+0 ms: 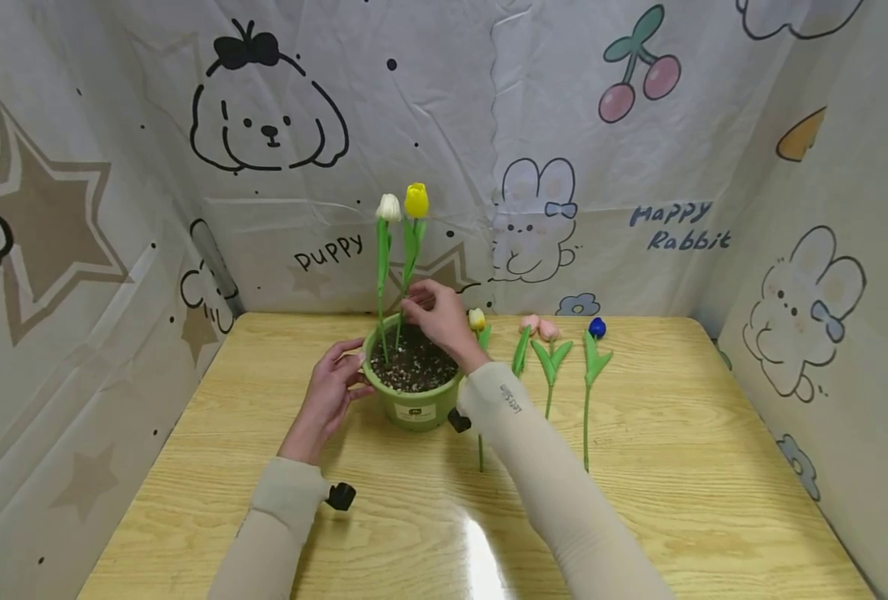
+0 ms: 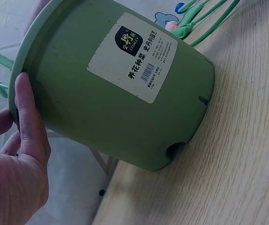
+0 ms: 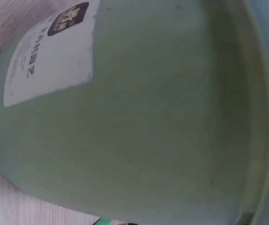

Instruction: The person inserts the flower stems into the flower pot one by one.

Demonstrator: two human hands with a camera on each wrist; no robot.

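A green flower pot (image 1: 411, 410) filled with dark, speckled soil (image 1: 417, 365) stands on the table. My left hand (image 1: 330, 390) grips its left rim; the left wrist view shows the fingers (image 2: 28, 117) against the outer wall just under the rim. Over the soil, my right hand (image 1: 440, 317) pinches the green stem of a yellow tulip (image 1: 416, 202), whose lower end reaches the soil. A white tulip (image 1: 388, 208) stands upright in the soil just left of it. The pot wall (image 3: 148, 126) fills the right wrist view, where the right fingers are hidden.
Right of the pot lie a white-and-yellow tulip (image 1: 477, 319), two pink tulips (image 1: 548, 332) and a blue tulip (image 1: 597, 327) on the wooden table (image 1: 676, 433). Printed cloth (image 1: 444, 100) hangs behind and at both sides.
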